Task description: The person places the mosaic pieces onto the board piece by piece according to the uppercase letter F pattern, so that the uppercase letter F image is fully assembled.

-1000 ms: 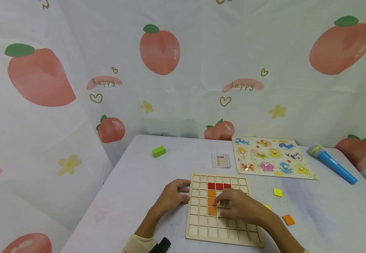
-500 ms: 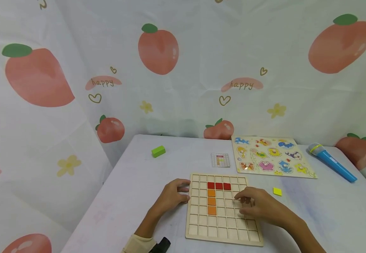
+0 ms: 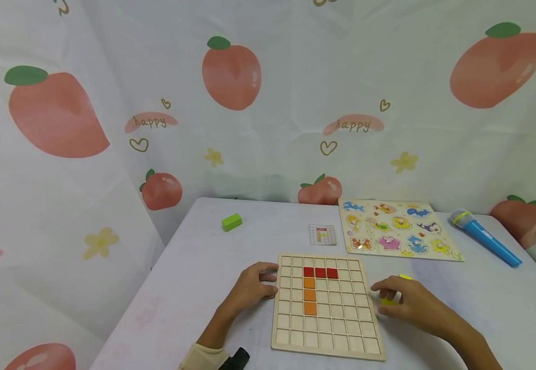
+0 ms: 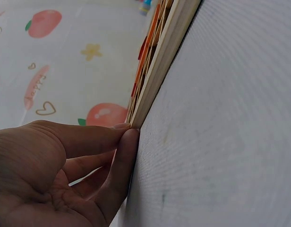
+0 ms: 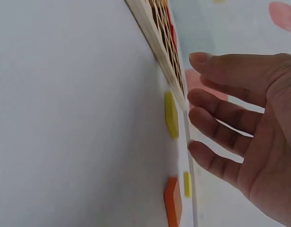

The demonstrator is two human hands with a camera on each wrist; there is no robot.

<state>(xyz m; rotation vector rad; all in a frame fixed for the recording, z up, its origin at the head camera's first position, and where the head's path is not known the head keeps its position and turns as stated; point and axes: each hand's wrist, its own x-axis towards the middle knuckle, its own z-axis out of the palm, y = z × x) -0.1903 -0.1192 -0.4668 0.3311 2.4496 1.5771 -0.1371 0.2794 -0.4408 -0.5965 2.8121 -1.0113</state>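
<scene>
A wooden grid board point(image 3: 335, 339) lies on the table with three red tiles point(image 3: 320, 273) in a row and a column of three orange tiles point(image 3: 310, 295) below the leftmost one. My left hand point(image 3: 247, 289) touches the board's left edge with thumb and fingertips. Off the right edge, my right hand point(image 3: 413, 303) hovers with loosely bent fingers, nothing between them. Under its fingers lies a yellow tile point(image 3: 389, 301), partly covered. Behind the hand a second yellow tile point(image 3: 405, 277) peeks out. The right wrist view also shows a loose orange tile point(image 5: 173, 202).
A small pattern card point(image 3: 322, 235) lies behind the board. Farther back are a sea-animal puzzle board point(image 3: 402, 226), a blue toy microphone point(image 3: 487, 237) and a green block point(image 3: 232, 222). A fruit-printed curtain point(image 3: 268, 154) hangs behind the table.
My right hand has moved right, from over the orange column to beyond the board's right edge. The left hand stays at the left edge, and the tiles on the board keep their places.
</scene>
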